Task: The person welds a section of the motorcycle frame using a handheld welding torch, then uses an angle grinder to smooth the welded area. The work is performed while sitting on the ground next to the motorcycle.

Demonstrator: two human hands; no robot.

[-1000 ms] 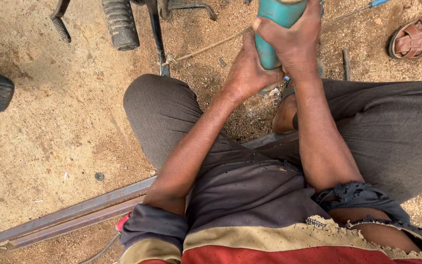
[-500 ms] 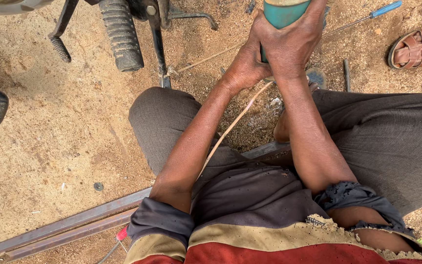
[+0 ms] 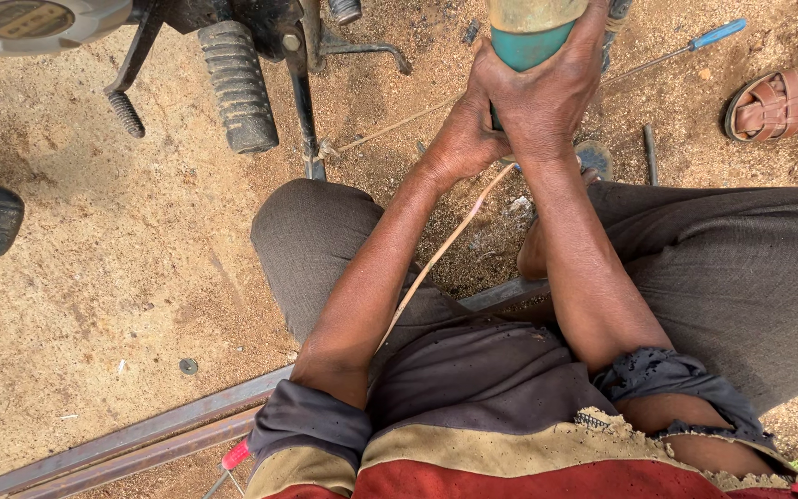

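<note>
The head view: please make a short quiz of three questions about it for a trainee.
1. True or false: both hands hold the teal power tool.
2. What lies on the ground near the brown sandal? A) blue-handled screwdriver B) hammer C) saw
3. What long things lie on the sand at lower left?

Key:
1. True: left hand and right hand have a grip on it.
2. A, the screwdriver.
3. Metal bars.

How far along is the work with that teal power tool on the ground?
Done: nothing finished shows; the tool's working end is hidden behind the hands. In hand: both the left hand and right hand grip the teal power tool, held upright over the sandy ground, its cord trailing back. Left: the long metal bars lie untouched beside the leg.
</note>
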